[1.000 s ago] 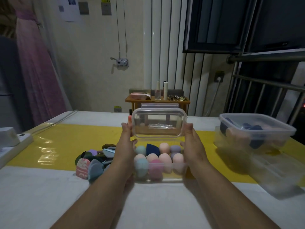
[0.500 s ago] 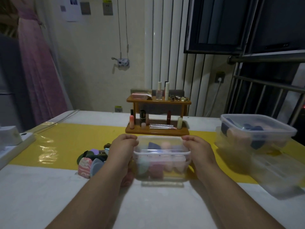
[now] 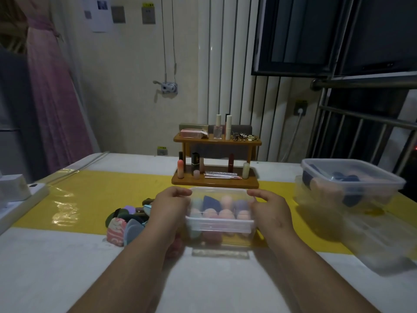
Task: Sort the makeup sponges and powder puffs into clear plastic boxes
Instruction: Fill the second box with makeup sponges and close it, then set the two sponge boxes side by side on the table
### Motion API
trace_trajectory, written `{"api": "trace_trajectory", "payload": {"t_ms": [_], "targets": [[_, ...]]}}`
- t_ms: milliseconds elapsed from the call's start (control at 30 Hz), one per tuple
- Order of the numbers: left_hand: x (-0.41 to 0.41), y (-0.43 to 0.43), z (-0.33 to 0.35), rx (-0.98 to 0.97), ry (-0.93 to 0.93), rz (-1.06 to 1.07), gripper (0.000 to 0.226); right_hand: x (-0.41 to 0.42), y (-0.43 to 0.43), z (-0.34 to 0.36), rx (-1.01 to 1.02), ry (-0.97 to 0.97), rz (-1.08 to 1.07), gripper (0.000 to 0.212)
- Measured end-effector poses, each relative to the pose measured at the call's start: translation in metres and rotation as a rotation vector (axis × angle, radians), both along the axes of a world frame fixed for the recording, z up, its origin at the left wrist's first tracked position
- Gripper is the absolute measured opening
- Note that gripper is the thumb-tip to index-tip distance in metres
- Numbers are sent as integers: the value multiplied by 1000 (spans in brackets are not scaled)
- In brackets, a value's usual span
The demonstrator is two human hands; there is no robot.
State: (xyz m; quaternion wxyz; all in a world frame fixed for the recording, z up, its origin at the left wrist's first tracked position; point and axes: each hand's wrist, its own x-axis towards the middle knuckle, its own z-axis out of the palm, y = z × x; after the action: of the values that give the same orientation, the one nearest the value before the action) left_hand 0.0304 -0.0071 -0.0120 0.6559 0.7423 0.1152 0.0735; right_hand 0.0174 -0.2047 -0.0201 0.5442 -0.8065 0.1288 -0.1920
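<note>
A white desk (image 3: 67,267) crossed by a yellow strip (image 3: 90,199) is seen in a dim room, with a small wooden rack (image 3: 216,181) of cosmetics set at the far side of the strip. Just in front of the rack, a clear box (image 3: 220,225) is placed on the near edge of the strip. Its lid is laid on top, and through the walls egg-shaped sponges (image 3: 211,213) in pink, peach, teal, lilac and dark blue are seen packed in rows. The box is gripped at both ends. The left hand (image 3: 169,211) is curled over the left end of the lid, fingers bent across the top rim and the thumb lower down by the side wall. The right hand (image 3: 270,211) is set likewise on the right end; its thumb cannot be made out. To the front left of the rack, a loose heap of puffs (image 3: 126,220) in green, purple, blue and marbled pink is seen on the desk. To the right of the rack, a second lidded box (image 3: 352,184) holding dark blue and peach pieces is stacked on another clear container.
</note>
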Motion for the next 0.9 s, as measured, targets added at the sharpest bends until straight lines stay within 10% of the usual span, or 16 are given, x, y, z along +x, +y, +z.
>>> {"api": "trace_trajectory", "payload": {"t_ms": [200,433,900], "targets": [[-8,1,15,11,49,-118,19,-6,-4,2,-279,-13,113,29],[-17,17,17,422,72,-592,105,-14,-20,19,-521,204,526,78],[-9,23,16,862,-30,-627,93,-18,-20,25,-728,280,517,114]]}}
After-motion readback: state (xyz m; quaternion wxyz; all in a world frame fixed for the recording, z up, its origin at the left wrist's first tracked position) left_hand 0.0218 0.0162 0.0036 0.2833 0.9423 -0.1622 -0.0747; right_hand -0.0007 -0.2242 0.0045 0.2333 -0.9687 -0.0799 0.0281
